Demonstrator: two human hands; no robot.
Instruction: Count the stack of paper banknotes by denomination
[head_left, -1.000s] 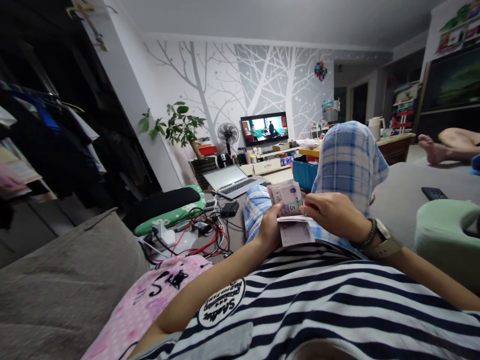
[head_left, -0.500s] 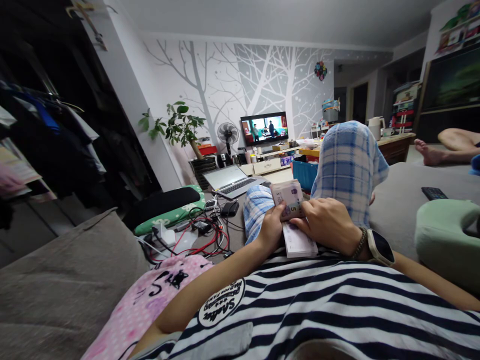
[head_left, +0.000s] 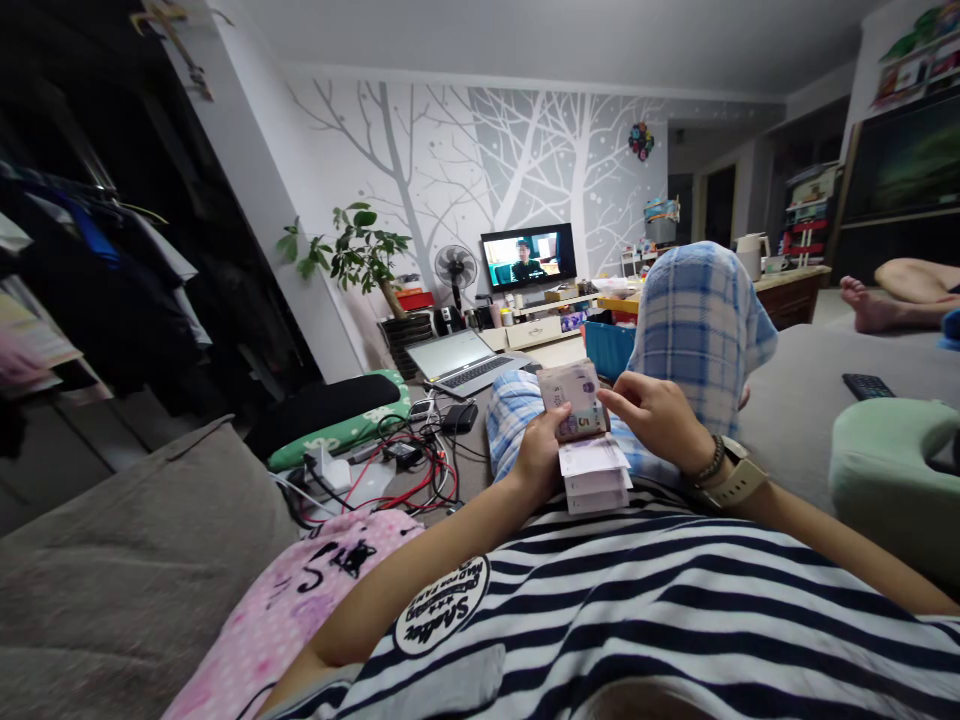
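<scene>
My left hand point(head_left: 538, 450) is closed around the lower left side of a folded stack of banknotes point(head_left: 574, 388), its thumb lying across the front. A figure 5 shows on the top note. Below the fold, several pale note ends point(head_left: 596, 477) hang down in overlapping steps over the striped shirt. My right hand point(head_left: 660, 420) has its thumb and forefinger at the stack's right edge, in a pinch on a banknote there; the other fingers are curled. A bracelet and a light-strapped watch point(head_left: 739, 482) are on that wrist.
Raised legs in plaid trousers point(head_left: 686, 330) stand just beyond the hands. To the left lie tangled cables point(head_left: 420, 475), an open laptop point(head_left: 465, 360) and a pink blanket point(head_left: 322, 580). A green neck pillow point(head_left: 885, 455) and a remote point(head_left: 868, 386) are at right, near another person's foot point(head_left: 862, 300).
My right hand has shifted from low on the stack up to its right edge, its wrist turned. The hanging note ends are now spread in steps. The other person's foot has moved slightly right.
</scene>
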